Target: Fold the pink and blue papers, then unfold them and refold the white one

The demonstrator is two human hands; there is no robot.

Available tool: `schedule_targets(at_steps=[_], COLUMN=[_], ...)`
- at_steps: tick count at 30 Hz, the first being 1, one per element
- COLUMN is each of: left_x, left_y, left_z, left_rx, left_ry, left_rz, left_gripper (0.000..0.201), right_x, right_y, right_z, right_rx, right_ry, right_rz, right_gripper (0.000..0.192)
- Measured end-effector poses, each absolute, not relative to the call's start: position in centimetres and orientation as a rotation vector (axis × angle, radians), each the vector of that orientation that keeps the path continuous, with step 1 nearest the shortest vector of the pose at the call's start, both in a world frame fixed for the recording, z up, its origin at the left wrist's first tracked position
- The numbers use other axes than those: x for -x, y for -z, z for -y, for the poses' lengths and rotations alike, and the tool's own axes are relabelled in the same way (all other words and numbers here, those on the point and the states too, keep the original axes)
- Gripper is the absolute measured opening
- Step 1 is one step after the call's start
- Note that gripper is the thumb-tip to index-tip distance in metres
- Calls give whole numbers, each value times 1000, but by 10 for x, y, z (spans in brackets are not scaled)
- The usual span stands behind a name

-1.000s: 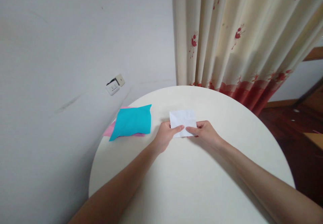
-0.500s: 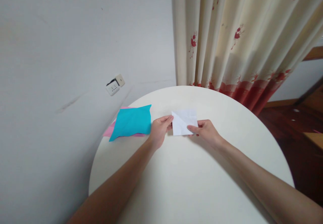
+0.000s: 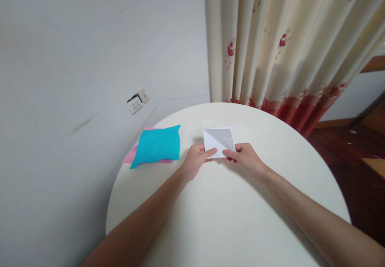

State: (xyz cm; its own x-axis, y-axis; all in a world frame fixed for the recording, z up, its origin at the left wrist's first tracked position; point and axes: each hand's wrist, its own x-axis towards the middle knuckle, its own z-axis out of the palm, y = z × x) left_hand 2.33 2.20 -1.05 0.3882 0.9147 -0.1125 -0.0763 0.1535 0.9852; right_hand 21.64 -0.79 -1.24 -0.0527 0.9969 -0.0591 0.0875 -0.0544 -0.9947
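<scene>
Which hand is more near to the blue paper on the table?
Left. The left hand holds the white paper just right of the blue paper, not touching it. The right hand is farther right, on the white paper's other corner.

Thin matt white paper point(image 3: 219, 142) with a diagonal crease is noted at frame centre, smooth matt teal paper point(image 3: 158, 144) over pink paper point(image 3: 131, 154) at centre left, a smooth satin off-white table top point(image 3: 228, 211), printed cloth curtain point(image 3: 288, 46) upper right, and dark glossy wood floor point(image 3: 361, 170).
</scene>
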Motion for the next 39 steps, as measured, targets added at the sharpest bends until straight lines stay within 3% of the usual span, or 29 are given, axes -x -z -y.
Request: schedule_targets(at_steps=[8, 14, 25, 39], left_x=[-27, -30, -31, -33], left_y=[9, 7, 14, 8], left_z=[-18, -18, -16, -13], left_rx=[-1209, -1102, -1189, -1277], left_ry=[-755, -909, -860, -1063], left_rz=[-972, -889, -948, -1071], left_gripper=[47, 47, 39, 40], right_x=[-216, -213, -211, -211], right_y=[12, 10, 7, 6], right_z=[6, 10, 12, 11], right_rx=[1202, 1179, 1139, 1131], right_ry=[-1266, -1406, -1395, -1162], right_rz=[1104, 1142, 1082, 1169], right_gripper=[40, 38, 36, 28])
